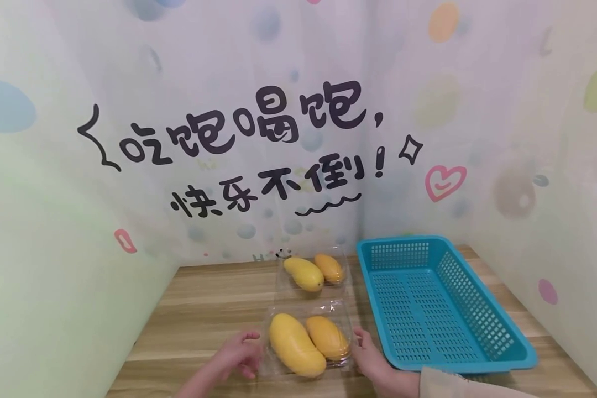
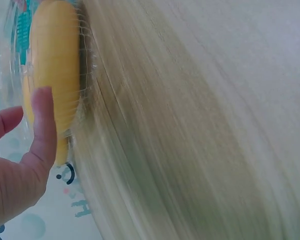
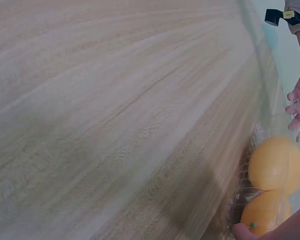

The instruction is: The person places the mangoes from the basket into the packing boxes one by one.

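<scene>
A clear plastic box (image 1: pixel 265 337) near the front of the table holds two yellow mangoes, a long pale mango (image 1: pixel 296 344) and a smaller orange-yellow mango (image 1: pixel 328 337). Beside its left side is my left hand (image 1: pixel 240 355), fingers spread and bent a little; in the left wrist view one finger (image 2: pixel 44 120) points up in front of the fruit. On the opposite side my right hand (image 1: pixel 370 360) has its fingertips right at the box's edge. The right wrist view shows a fingertip of it (image 3: pixel 243 233) by the box's corner.
Behind, close to the printed curtain (image 1: pixel 219 232), stands a second clear box (image 1: pixel 284 284) with two more mangoes. A blue perforated basket (image 1: pixel 378 326) sits to the right on the wood-grain table (image 1: pixel 194 309), its near left corner close to my right hand.
</scene>
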`<state>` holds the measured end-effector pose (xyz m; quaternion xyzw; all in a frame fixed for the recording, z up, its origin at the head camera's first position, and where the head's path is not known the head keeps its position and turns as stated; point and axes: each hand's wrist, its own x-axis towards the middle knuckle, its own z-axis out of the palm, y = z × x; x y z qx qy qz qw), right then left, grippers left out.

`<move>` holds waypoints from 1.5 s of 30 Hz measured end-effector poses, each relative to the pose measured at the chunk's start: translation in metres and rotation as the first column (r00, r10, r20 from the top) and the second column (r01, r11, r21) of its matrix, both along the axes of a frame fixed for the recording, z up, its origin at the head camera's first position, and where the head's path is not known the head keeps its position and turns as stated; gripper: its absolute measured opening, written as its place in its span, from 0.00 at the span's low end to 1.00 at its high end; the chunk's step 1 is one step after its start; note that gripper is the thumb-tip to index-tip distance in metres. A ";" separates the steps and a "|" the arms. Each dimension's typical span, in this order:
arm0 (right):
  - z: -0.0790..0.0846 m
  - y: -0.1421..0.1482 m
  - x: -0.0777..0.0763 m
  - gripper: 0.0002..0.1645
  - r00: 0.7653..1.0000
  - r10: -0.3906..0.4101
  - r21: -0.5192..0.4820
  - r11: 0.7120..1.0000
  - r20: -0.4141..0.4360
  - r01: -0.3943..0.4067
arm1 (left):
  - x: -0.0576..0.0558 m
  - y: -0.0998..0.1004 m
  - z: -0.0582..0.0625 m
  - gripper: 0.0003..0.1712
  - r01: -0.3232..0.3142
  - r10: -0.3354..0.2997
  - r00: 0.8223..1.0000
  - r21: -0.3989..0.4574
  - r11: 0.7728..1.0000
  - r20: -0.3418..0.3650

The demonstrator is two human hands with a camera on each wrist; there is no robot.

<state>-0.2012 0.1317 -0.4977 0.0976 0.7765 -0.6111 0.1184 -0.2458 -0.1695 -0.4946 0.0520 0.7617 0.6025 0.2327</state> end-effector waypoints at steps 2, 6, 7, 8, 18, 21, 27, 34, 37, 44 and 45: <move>-0.002 0.001 0.001 0.33 1.000 0.009 0.004 1.000 -0.005 -0.009 | 0.004 -0.002 0.000 0.32 0.052 -0.051 0.998 -0.013 0.999 0.036; -0.007 0.005 0.002 0.33 0.999 0.029 -0.012 1.000 0.016 -0.029 | 0.011 -0.002 -0.001 0.24 0.154 -0.152 0.985 -0.018 0.988 0.086; -0.008 0.006 0.002 0.33 0.999 0.033 -0.021 0.999 0.027 -0.032 | 0.012 -0.002 -0.001 0.22 0.170 -0.168 0.981 -0.011 0.985 0.092; -0.009 0.007 0.002 0.33 0.999 0.038 -0.027 0.999 0.034 -0.038 | 0.013 -0.002 -0.002 0.21 0.180 -0.178 0.979 -0.004 0.984 0.097; -0.004 0.008 0.008 0.40 0.981 0.164 -0.128 0.980 0.108 -0.149 | 0.016 0.005 -0.008 0.23 0.156 -0.157 0.986 0.030 0.987 0.054; -0.002 0.008 0.009 0.30 0.978 0.185 -0.181 0.969 0.093 -0.166 | 0.019 0.007 -0.009 0.22 0.129 -0.131 0.990 0.034 0.991 0.046; -0.002 0.010 0.009 0.25 0.975 0.194 -0.234 0.958 0.112 -0.164 | 0.023 0.010 -0.008 0.19 0.097 -0.098 0.994 0.031 0.995 0.043; -0.008 0.011 0.007 0.28 0.979 0.189 -0.239 0.957 0.080 -0.166 | 0.022 0.009 -0.010 0.22 0.111 -0.112 0.993 0.024 0.993 0.046; -0.008 0.011 0.007 0.31 0.980 0.186 -0.244 0.956 0.071 -0.164 | 0.022 0.010 -0.009 0.23 0.108 -0.109 0.993 0.017 0.994 0.047; -0.008 0.008 0.006 0.39 0.985 0.161 -0.247 0.959 0.069 -0.140 | 0.024 0.010 -0.007 0.25 0.087 -0.086 0.995 -0.023 0.996 0.052; -0.008 0.008 0.006 0.39 0.985 0.157 -0.244 0.960 0.069 -0.136 | 0.024 0.010 -0.007 0.25 0.086 -0.084 0.995 -0.028 0.996 0.051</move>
